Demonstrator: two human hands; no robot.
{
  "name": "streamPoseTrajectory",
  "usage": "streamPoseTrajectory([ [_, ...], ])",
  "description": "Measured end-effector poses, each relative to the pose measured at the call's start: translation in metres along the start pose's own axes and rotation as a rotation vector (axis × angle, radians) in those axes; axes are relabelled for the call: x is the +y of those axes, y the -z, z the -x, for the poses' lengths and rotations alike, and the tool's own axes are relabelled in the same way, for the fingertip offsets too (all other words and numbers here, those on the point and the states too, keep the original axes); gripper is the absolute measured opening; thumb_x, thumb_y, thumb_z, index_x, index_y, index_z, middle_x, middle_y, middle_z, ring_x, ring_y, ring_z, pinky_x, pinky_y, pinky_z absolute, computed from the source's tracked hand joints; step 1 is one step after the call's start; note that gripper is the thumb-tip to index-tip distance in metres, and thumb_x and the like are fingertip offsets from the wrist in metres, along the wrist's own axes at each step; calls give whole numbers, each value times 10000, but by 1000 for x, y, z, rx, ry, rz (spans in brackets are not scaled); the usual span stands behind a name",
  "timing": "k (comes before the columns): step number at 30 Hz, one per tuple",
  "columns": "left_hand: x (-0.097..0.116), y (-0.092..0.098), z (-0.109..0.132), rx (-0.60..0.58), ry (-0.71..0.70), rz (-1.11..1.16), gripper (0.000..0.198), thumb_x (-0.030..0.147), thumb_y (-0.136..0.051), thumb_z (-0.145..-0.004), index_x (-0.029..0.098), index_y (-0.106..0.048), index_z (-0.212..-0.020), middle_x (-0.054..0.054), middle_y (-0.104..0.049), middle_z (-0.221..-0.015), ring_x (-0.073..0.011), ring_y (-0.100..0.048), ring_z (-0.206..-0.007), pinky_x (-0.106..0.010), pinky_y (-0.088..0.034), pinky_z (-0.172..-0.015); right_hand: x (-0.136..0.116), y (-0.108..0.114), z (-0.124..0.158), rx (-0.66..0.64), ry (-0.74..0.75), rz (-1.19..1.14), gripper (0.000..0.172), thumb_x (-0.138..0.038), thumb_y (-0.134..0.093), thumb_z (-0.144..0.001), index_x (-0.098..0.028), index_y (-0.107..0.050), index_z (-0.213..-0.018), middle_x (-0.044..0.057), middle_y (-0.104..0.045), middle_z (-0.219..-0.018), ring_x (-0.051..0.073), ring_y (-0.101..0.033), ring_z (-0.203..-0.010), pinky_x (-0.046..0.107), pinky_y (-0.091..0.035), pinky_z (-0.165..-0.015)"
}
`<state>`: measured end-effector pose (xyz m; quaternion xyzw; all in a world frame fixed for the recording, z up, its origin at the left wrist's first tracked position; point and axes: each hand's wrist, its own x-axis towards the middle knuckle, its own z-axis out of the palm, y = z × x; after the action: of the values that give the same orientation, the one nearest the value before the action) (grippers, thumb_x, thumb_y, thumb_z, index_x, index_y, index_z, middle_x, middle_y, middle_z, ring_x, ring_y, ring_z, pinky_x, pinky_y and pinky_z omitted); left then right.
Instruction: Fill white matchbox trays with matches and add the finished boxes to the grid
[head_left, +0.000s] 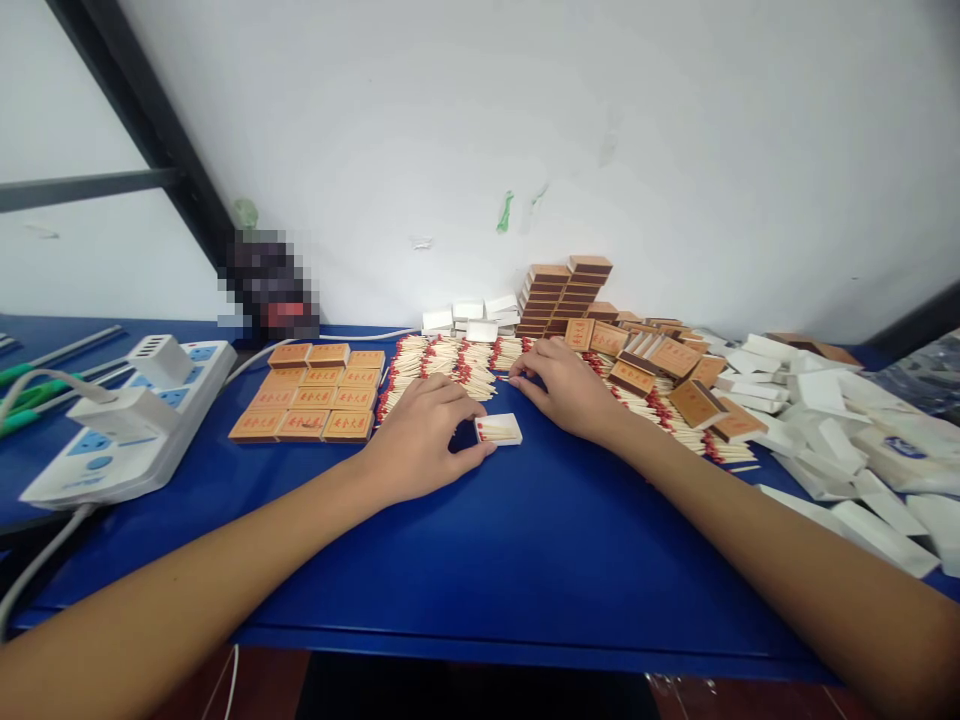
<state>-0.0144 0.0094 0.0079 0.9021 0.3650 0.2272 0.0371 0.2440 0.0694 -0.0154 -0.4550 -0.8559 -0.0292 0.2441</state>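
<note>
My left hand (420, 435) grips a small white matchbox tray (501, 437) by its left end, between thumb and fingers. A few red-headed matches lie inside the tray, which rests on the blue table. To the right, my right hand (559, 388) is closed in a pinch at the edge of the match pile. A thin match end (504, 377) shows at its fingertips; the rest of it is hidden. Loose matches (450, 362) are heaped behind both hands, red heads showing.
Rows of orange matchboxes (307, 398) lie on the left. Stacked boxes (562, 295) and white trays (469, 318) stand against the wall. Scattered matchbox sleeves (679, 360) and many white trays (825, 400) cover the right. A power strip (135, 425) with plugs sits far left.
</note>
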Motion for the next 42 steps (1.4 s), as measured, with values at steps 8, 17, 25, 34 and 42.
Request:
streamPoseTrajectory([
  [8, 1, 0, 0, 8, -2, 1, 264, 405, -758, -948, 190, -750, -1101, -81, -763, -1077, -293, -648, -1090, -463, -519, -986, -3, 17, 2, -73, -51, -36, 142, -253, -603, -1013, -211, -619, -879, 99, -641, -928, 286, -571, -946, 406, -438, -848],
  [17, 0, 0, -1, 24, 7, 13, 204, 391, -739, -944, 199, -721, -1011, -68, -748, -1023, -282, -648, -1058, -454, -503, -973, -60, 29, 24, -99, 97, -150, 130, -250, -554, -1050, -221, -640, -957, 103, -656, -987, 264, -598, -963, 390, -473, -814],
  [25, 1, 1, -1, 11, 7, 20, 223, 391, -741, -945, 194, -727, -1048, -77, -753, -1059, -285, -652, -1073, -462, -506, -985, -42, 34, 18, -75, 33, -161, 124, -271, -605, -1012, -219, -671, -921, 78, -661, -928, 241, -613, -896, 363, -465, -781],
  [34, 1, 0, 0, 5, -5, 26, 245, 397, -757, -942, 189, -746, -1069, -72, -745, -1028, -281, -642, -1060, -462, -506, -993, 42, 37, 9, -60, -93, 4, 113, -285, -641, -948, -212, -724, -922, 90, -683, -905, 267, -625, -878, 385, -464, -777],
  [42, 1, 0, 0, 4, 1, 32, 240, 405, -748, -947, 206, -739, -1080, -73, -748, -1051, -287, -646, -1092, -466, -507, -996, 34, 26, 6, -81, -65, 25, 160, -259, -603, -977, -207, -680, -847, 99, -673, -891, 268, -620, -878, 377, -456, -768],
])
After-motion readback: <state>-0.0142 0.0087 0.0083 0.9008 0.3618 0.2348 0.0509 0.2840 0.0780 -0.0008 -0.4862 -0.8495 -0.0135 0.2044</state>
